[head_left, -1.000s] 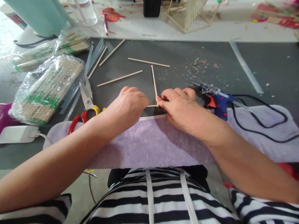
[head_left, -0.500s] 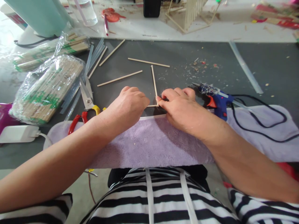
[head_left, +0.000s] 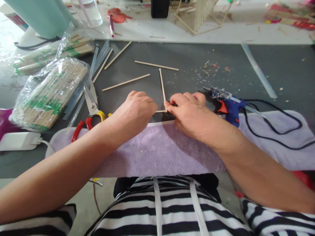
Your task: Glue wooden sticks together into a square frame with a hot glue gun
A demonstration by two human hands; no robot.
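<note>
my left fingers (head_left: 154, 107) closed on crosswise stick (head_left: 161, 111) | my right fingers (head_left: 168, 105) pinch its corner with outward stick (head_left: 162, 85) | best: both flat, light even pressure, angle steady

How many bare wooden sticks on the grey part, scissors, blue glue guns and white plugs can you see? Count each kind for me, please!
Sticks away from the hands: 4
Sticks at the left hand and right hand: 2
Scissors: 1
Blue glue gun: 1
White plug: 1
Total: 9
</note>
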